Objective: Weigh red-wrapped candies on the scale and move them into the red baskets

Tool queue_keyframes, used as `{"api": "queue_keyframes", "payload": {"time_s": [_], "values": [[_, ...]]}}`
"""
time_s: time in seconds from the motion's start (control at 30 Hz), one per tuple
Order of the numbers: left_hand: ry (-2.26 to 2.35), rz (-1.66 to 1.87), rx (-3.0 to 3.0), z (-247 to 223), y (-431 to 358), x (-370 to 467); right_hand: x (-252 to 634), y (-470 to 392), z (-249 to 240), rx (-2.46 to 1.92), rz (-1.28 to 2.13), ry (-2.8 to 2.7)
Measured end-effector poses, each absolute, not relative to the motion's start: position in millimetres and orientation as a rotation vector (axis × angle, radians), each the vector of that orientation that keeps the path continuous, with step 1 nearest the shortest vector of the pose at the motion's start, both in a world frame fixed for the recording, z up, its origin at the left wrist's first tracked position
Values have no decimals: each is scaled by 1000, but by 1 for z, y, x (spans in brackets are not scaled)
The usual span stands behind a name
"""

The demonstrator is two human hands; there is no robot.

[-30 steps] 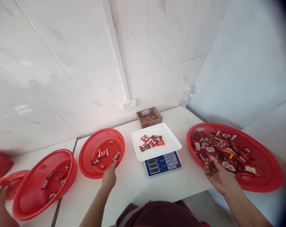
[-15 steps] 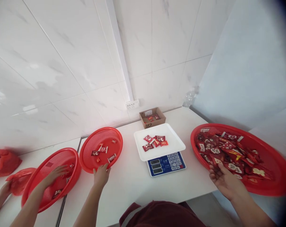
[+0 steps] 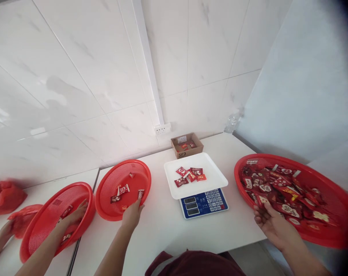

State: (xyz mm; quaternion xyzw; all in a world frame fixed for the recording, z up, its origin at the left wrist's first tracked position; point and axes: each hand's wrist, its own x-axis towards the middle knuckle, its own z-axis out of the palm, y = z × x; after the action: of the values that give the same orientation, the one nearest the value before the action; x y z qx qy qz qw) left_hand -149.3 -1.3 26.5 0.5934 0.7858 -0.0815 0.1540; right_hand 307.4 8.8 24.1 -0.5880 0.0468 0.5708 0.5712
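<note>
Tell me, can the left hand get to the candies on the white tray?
Probably yes. The left hand is by the near rim of the middle red basket, left of the white tray, and nothing stands between hand and tray. The candies lie uncovered on top.

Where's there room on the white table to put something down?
There's bare white table between the scale and the middle basket, right of the left hand. A narrower strip lies between the scale and the big right basket. It's crowded in that basket, heaped with packets, the right hand by its edge, and in the left basket, under another person's hand.
</note>
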Motion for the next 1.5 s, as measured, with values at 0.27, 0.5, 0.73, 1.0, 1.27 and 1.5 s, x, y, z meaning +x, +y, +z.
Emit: {"api": "queue_keyframes", "payload": {"time_s": [0.27,0.5,0.73,1.0,1.27,1.5], "values": [[2225,-216,1630,26,0,-164,303,8,30,-1386,1343,88],[2068,-158,1731,28,-1,-151,301,6,28,-1404,1364,104],[2229,-196,1633,24,15,-155,298,7,27,-1391,1367,64],[2160,-213,1705,12,1,-126,295,4,26,-1408,1380,89],[2183,-157,1676,21,8,-145,289,7,27,-1414,1371,26],[2260,81,1766,29,14,-127,290,1,28,-1460,1365,-90]]}}
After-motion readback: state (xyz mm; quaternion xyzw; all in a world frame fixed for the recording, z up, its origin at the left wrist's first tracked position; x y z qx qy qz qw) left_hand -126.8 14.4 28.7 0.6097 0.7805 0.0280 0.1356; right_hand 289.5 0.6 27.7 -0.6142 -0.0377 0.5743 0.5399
